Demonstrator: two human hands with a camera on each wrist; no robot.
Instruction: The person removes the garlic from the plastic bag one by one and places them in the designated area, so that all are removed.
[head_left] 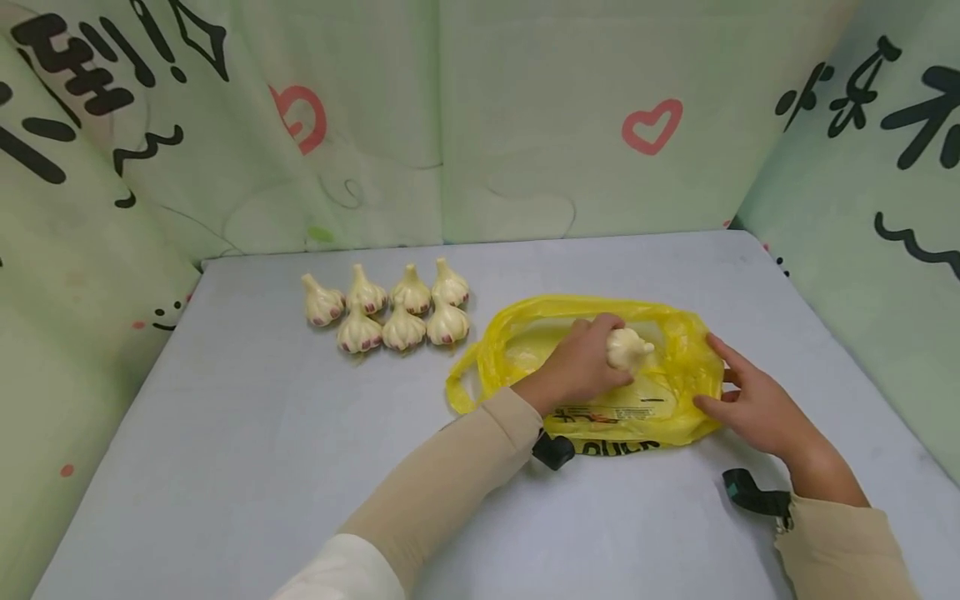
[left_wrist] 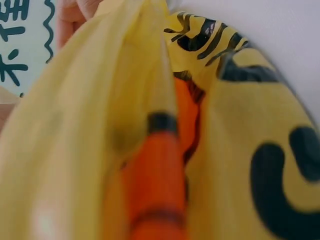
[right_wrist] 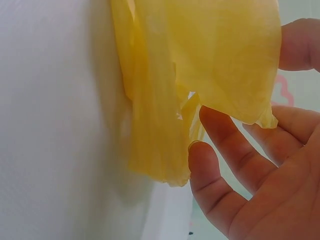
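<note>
My left hand (head_left: 581,358) reaches over the mouth of a yellow plastic bag (head_left: 678,425) and grips a white garlic bulb (head_left: 628,348), its stem pointing right. At the bag's right side, my right hand (head_left: 757,408) holds the rim, thumb and fingers spread apart along it. In the right wrist view, fingertips (right_wrist: 204,160) sit at the thin yellow plastic (right_wrist: 225,55), whose edge covers part of the hand. The left wrist view is filled by the bag's printed side (left_wrist: 230,110), with the left hand's grip out of sight there.
Several garlic bulbs (head_left: 405,329) stand in two rows left of the bag on the white table (head_left: 262,433). A bag handle loop (head_left: 456,392) lies toward them. Pale green printed curtains (head_left: 525,125) border the table at the back and sides.
</note>
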